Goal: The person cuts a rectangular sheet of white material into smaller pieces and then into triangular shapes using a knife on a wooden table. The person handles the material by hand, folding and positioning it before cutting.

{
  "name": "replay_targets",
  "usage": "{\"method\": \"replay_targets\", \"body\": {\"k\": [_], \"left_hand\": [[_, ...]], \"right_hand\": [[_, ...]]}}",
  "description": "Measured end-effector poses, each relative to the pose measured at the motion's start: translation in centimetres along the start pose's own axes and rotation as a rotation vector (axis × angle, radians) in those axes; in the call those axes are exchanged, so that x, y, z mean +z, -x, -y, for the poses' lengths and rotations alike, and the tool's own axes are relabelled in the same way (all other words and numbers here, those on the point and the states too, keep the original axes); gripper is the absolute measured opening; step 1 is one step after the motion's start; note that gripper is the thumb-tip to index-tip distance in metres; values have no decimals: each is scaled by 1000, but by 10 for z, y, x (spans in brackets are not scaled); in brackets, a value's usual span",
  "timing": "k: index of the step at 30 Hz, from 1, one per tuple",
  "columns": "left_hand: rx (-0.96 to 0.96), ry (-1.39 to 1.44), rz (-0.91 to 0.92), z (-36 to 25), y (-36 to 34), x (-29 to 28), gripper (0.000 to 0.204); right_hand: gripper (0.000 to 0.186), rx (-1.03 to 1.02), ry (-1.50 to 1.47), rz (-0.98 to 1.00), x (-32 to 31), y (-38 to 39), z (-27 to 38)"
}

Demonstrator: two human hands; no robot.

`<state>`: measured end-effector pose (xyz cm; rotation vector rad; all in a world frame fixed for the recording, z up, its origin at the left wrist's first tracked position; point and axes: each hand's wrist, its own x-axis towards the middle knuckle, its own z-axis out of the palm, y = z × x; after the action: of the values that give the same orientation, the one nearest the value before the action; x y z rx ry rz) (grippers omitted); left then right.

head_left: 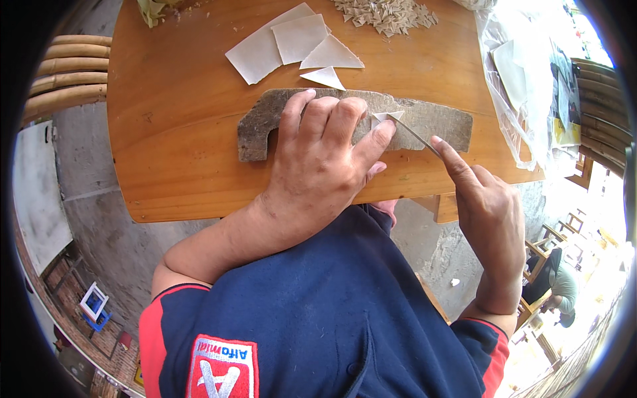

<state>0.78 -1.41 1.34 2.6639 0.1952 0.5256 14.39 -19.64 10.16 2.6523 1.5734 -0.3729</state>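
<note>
A worn grey wooden board [441, 123] with a hooked left end lies along the near part of the table. My left hand [312, 149] rests over its middle, fingers bent, pinning a small off-white flat piece [378, 121] with the fingertips on the right side. In my right hand [490, 205] is a thin-bladed knife [419, 138], its forefinger stretched along the back of the blade. The blade's tip meets the small piece beside my left fingertips. The knife's handle is hidden inside my right hand. Just beyond the board lies an off-white triangular piece [324, 77].
Larger off-white sheets [300, 40] overlap on the wooden table [179, 166] beyond the board. Behind them is a heap of small cut pieces [386, 14]. A clear plastic bag [514, 86] hangs at the right edge. Another person [561, 285] sits far off at right.
</note>
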Motion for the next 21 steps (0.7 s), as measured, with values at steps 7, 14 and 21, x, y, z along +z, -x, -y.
{"method": "replay_targets", "body": {"k": [7,14,21], "left_hand": [[2,-10,10,1,0,-2,53],[3,28,13,2,0,-1,53],[-3,19,45,1,-4,-2,59]], "right_hand": [[65,73,-62,36,-4,0,6],[60,154,-266,-78,19,23,-5],[54,272,-491,-154,30,26,15]]}}
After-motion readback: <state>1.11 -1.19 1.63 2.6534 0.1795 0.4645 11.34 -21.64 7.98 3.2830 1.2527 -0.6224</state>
